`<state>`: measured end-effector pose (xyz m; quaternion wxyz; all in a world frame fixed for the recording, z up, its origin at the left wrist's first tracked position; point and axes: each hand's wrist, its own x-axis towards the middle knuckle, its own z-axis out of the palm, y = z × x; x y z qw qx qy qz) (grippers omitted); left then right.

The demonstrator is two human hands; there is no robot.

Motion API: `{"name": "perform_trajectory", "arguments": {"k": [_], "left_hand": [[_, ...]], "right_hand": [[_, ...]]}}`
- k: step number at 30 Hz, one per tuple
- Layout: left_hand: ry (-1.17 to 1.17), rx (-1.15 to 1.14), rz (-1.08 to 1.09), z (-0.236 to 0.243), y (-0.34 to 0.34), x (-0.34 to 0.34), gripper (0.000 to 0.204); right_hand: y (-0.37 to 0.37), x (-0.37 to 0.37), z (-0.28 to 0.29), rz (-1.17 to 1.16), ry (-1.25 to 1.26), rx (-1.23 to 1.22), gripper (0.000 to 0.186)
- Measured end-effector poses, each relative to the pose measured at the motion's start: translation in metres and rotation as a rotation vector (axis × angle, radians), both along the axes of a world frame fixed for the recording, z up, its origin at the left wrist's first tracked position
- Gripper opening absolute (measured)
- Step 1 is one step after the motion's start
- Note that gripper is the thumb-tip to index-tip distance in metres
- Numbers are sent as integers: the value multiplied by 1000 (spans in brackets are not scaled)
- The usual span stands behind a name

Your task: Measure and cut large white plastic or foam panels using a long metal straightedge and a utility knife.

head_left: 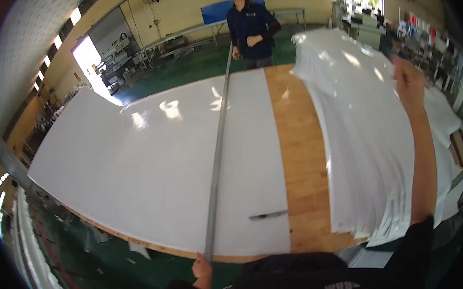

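A long grey metal bar lies across a glossy white sheet spread over the wooden table. My left hand is closed round the bar's near end, at the table's front edge. My right arm reaches forward on the right, over a thick stack of white sheets. Raised at its end, my right hand looks curled, and whatever its fingers may hold is hidden. A slim dark pen-like tool rests on the white sheet, right of the bar.
Across the table stands a person in dark clothes, one hand beside the bar's far end. The spread sheet curls up at its far left corner. A metal rail runs past on the left. Behind are a long bench and a green floor.
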<state>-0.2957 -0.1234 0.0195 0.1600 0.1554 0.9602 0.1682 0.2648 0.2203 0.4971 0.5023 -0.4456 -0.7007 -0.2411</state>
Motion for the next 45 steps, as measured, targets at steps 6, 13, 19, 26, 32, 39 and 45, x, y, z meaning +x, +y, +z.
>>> {"name": "perform_trajectory", "arguments": {"k": [6, 13, 19, 26, 32, 39, 45], "left_hand": [[59, 9, -4, -8, 9, -13, 79], [13, 166, 35, 3, -2, -23, 75], [11, 181, 60, -7, 4, -13, 74], [-23, 78, 89, 0, 5, -13, 76], [-25, 114, 42, 3, 6, -16, 76], [-65, 47, 67, -4, 0, -20, 74], [-36, 63, 58, -1, 3, -19, 74]], "right_hand": [[11, 209, -167, -1148, 49, -963, 56], [22, 162, -172, -978, 210, -900, 52], [17, 173, -168, -996, 218, -842, 50], [18, 171, -174, -1010, 166, -740, 45], [14, 167, -173, -1045, 112, -691, 37], [9, 165, -178, -1026, 107, -666, 35], [11, 169, -176, -991, 189, -676, 37]]}}
